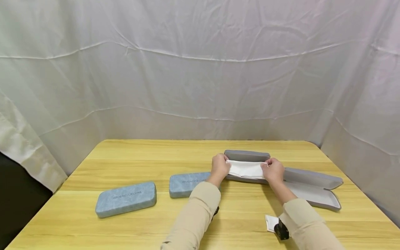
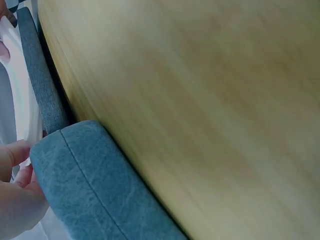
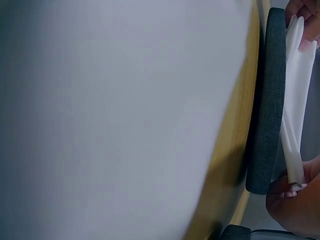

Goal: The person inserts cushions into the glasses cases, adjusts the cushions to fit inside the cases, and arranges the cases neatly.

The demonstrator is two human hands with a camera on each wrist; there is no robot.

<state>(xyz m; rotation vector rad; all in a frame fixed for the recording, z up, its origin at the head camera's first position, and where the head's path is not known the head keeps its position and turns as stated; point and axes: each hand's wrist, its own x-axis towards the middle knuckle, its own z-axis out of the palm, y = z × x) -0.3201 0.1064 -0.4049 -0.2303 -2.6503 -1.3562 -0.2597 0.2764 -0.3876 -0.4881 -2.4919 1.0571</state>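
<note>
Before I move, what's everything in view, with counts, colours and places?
Cloth: 1, white, between the hands at the left-hand open case
Closed cases: 2, blue, left and middle of table
Open cases: 2, grey inside, right half of table
Flat piece: 1, white, on table near right wrist
Table: 1, yellow wood, beneath the cases
Curtain: count unclear, pale grey, behind and beside table
Dark patch: 1, black, far left, unidentified
Wrist cameras: 2, black, at the wrists
Sleeves: 2, beige, forearms
Left hand: 1, bare, pinching cloth's left end
Right hand: 1, bare, pinching cloth's right end
</note>
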